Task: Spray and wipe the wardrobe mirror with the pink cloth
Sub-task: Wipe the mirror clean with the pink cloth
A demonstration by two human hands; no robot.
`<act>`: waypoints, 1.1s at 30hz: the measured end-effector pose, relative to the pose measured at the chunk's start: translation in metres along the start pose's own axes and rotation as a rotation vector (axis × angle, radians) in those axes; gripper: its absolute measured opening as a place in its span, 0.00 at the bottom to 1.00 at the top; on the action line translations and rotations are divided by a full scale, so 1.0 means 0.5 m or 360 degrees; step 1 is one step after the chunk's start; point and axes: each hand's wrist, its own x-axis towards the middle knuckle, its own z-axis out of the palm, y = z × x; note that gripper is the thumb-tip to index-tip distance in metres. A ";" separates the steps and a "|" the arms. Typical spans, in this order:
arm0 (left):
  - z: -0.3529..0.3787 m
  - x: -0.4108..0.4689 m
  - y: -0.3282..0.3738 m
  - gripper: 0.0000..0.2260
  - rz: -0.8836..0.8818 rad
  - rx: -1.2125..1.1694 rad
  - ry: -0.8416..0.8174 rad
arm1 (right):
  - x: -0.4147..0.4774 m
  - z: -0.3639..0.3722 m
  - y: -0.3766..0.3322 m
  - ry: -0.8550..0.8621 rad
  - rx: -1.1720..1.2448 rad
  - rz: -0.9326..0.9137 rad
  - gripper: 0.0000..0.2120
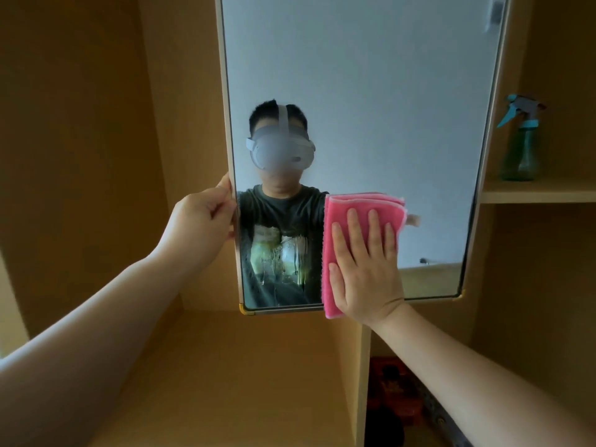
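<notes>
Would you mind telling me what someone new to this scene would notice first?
The pink cloth stands out, pressed flat by the right hand against the lower right of the mirror. The left hand grips the mirror's left edge, and wet streaks show low on the glass. A green spray bottle stands on the shelf to the right.
</notes>
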 end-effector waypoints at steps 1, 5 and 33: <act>0.000 -0.001 0.001 0.11 -0.0001 -0.0002 0.0004 | 0.000 0.000 -0.002 0.0006 0.0000 0.0005 0.30; -0.002 -0.002 0.003 0.15 -0.0001 0.0013 -0.0007 | 0.006 0.000 -0.019 0.0013 0.0011 0.0015 0.30; -0.013 -0.006 0.008 0.13 -0.0003 0.0099 -0.0115 | 0.037 0.019 -0.134 0.0097 0.0012 -0.0296 0.29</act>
